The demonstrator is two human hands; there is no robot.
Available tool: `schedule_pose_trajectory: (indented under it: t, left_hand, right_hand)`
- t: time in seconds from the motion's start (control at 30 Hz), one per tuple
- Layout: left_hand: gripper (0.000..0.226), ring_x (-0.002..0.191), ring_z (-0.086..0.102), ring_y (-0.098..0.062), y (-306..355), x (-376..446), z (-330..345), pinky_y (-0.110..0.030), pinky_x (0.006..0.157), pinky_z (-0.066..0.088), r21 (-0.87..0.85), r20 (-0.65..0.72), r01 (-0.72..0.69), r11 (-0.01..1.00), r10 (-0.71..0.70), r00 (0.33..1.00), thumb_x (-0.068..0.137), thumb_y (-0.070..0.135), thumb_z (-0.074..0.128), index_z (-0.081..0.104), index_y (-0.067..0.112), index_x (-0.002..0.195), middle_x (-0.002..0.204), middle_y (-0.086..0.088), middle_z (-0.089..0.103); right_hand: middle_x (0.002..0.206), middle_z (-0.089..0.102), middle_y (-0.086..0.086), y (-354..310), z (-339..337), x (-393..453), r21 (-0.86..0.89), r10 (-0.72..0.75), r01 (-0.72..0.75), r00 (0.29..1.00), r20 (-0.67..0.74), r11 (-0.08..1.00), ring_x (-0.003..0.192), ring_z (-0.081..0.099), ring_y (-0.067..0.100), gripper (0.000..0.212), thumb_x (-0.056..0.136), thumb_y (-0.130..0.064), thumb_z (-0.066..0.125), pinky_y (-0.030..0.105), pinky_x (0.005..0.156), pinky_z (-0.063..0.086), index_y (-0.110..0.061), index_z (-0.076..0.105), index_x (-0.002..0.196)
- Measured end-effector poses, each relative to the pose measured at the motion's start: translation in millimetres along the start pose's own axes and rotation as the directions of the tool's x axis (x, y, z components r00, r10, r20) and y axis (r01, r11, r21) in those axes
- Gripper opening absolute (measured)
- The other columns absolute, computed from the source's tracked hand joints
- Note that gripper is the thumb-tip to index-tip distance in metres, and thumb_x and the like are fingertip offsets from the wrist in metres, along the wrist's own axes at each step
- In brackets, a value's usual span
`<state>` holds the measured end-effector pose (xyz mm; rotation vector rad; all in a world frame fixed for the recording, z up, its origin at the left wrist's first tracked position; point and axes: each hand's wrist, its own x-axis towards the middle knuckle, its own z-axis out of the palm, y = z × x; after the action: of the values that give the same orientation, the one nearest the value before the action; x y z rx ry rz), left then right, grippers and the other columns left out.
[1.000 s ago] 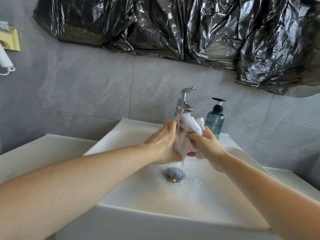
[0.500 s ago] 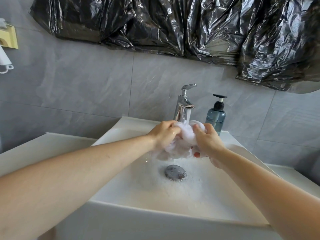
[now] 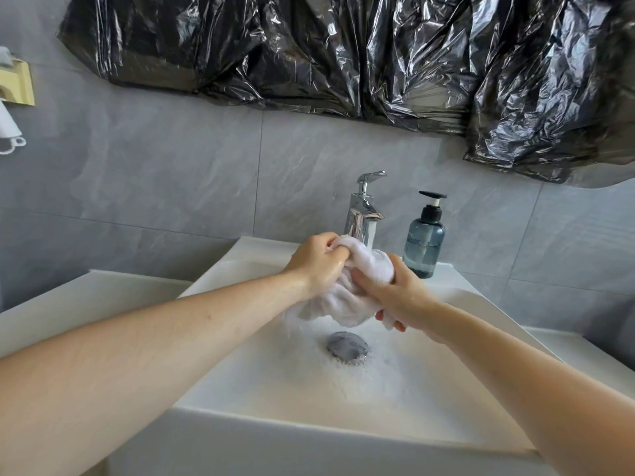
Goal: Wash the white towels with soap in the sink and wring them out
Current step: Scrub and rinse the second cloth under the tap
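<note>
A wet white towel (image 3: pixel 347 300) is bunched between both hands over the white sink (image 3: pixel 343 438), just under the chrome tap (image 3: pixel 362 209). My left hand (image 3: pixel 318 262) grips the towel's upper left end with curled fingers. My right hand (image 3: pixel 395 293) grips its right side, fingers wrapped round the cloth. Water runs from the spout onto the towel. A blue-grey soap pump bottle (image 3: pixel 424 240) stands on the sink's back ledge, right of the tap. Foamy water lies in the basin around the metal drain plug (image 3: pixel 347 348).
Grey wall tiles rise behind the sink, with crumpled black plastic sheeting (image 3: pixel 343 56) hung across the top. A yellow wall fitting (image 3: pixel 17 84) with a white object below it sits at the far left. White counter (image 3: pixel 68 304) flanks the basin.
The hands have lowered the towel from in front of the spout and worked it; the left hand shifted from flat against the cloth to gripping its top end, and more towel hangs below.
</note>
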<state>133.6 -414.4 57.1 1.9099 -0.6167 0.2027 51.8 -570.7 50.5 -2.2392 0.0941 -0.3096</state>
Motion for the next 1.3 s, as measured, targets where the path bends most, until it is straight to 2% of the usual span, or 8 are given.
schedule_pose_trajectory:
  t: [0.2, 0.37, 0.47, 0.6, 0.8, 0.93, 1.07, 1.3]
  left_hand:
    - [0.027, 0.104, 0.054, -0.019, -4.2, -2.8, 5.5, -0.031, 0.076, 0.035, 0.145, 0.131, 0.026, 0.989, -0.045, 0.99, 0.101, 0.043, 0.048, 0.06, 0.02, 0.107, 0.114, 0.002, 0.066]
    - [0.051, 0.121, 0.059, -0.024, -5.9, -8.0, 1.5, -0.036, 0.096, 0.044, 0.13, 0.142, 0.077, 0.989, -0.096, 0.985, 0.094, 0.062, 0.045, 0.065, 0.023, 0.119, 0.129, -0.002, 0.067]
    - [0.052, 0.108, 0.068, -0.027, -2.4, -8.3, -6.4, -0.044, 0.104, 0.049, 0.073, 0.22, 0.077, 0.994, -0.092, 0.971, 0.085, 0.074, 0.048, 0.071, 0.027, 0.09, 0.109, -0.003, 0.076]
    - [0.059, 0.11, 0.071, -0.021, 6.6, -2.9, -17.0, -0.045, 0.108, 0.048, 0.044, 0.4, 0.155, 0.987, -0.16, 0.902, 0.082, 0.069, 0.058, 0.077, 0.02, 0.108, 0.111, 0.001, 0.078]
    - [0.026, 0.116, 0.061, -0.035, 21.4, 2.3, -7.7, -0.033, 0.084, 0.044, 0.288, 0.074, 0.137, 0.948, -0.165, 0.984, 0.103, 0.037, 0.05, 0.065, 0.017, 0.111, 0.131, -0.01, 0.067]
    - [0.035, 0.108, 0.063, -0.039, 3.4, -12.7, 0.6, -0.039, 0.083, 0.048, 0.35, -0.105, 0.059, 0.935, -0.023, 0.994, 0.104, 0.05, 0.042, 0.061, 0.02, 0.107, 0.117, -0.013, 0.07]
    - [0.039, 0.1, 0.063, -0.039, -0.1, -18.3, -0.4, -0.042, 0.079, 0.048, 0.391, -0.14, -0.005, 0.92, 0.065, 0.988, 0.104, 0.059, 0.04, 0.05, 0.022, 0.093, 0.106, -0.009, 0.07]
    - [0.035, 0.097, 0.063, -0.04, 1.1, -15.7, 1.8, -0.041, 0.071, 0.042, 0.423, -0.162, -0.064, 0.904, 0.144, 0.976, 0.106, 0.056, 0.042, 0.045, 0.024, 0.091, 0.102, -0.01, 0.07]
  right_hand:
    - [0.089, 0.068, -0.007, 10.4, -3.3, 9.5, -0.215, -0.104, 0.059, 0.973, -0.204, 0.975, 0.074, 0.066, 0.013, 0.035, 0.095, -0.061, 0.052, 0.032, 0.057, 0.053, -0.032, 0.062, 0.111]
    - [0.079, 0.072, -0.007, 7.7, 2.7, 8.8, -0.213, -0.076, 0.025, 0.969, -0.236, 0.977, 0.077, 0.069, 0.018, 0.05, 0.093, -0.072, 0.038, 0.039, 0.071, 0.059, -0.034, 0.071, 0.087]
    - [0.074, 0.067, 0.004, 0.1, 1.5, 12.1, -0.086, 0.057, -0.087, 0.951, -0.303, 0.992, 0.06, 0.062, 0.023, 0.052, 0.099, -0.063, 0.04, 0.03, 0.052, 0.05, -0.02, 0.065, 0.083]
    - [0.072, 0.062, 0.009, -15.7, 1.0, 7.1, 0.217, 0.204, -0.132, 0.914, -0.352, 0.967, 0.05, 0.053, 0.023, 0.044, 0.105, -0.049, 0.041, 0.022, 0.037, 0.037, -0.014, 0.064, 0.092]
    - [0.064, 0.058, 0.012, -23.7, 12.4, -10.4, 0.35, 0.343, -0.236, 0.894, -0.287, 0.907, 0.045, 0.05, 0.021, 0.051, 0.106, -0.048, 0.029, 0.022, 0.043, 0.042, -0.01, 0.062, 0.101]
    - [0.076, 0.069, 0.013, -5.5, 10.1, -16.5, -0.014, 0.11, -0.127, 0.908, -0.405, 0.992, 0.069, 0.066, 0.03, 0.07, 0.097, -0.066, 0.021, 0.031, 0.058, 0.051, -0.015, 0.066, 0.082]
    - [0.07, 0.07, 0.011, 0.7, 8.7, -16.1, 0.002, 0.108, -0.118, 0.906, -0.409, 0.993, 0.068, 0.071, 0.034, 0.059, 0.105, -0.053, 0.032, 0.042, 0.068, 0.058, -0.013, 0.064, 0.076]
    - [0.08, 0.067, 0.005, 1.0, 8.9, -19.7, 0.027, 0.069, -0.064, 0.923, -0.379, 0.998, 0.078, 0.062, 0.026, 0.043, 0.104, -0.045, 0.039, 0.03, 0.062, 0.045, -0.017, 0.062, 0.082]
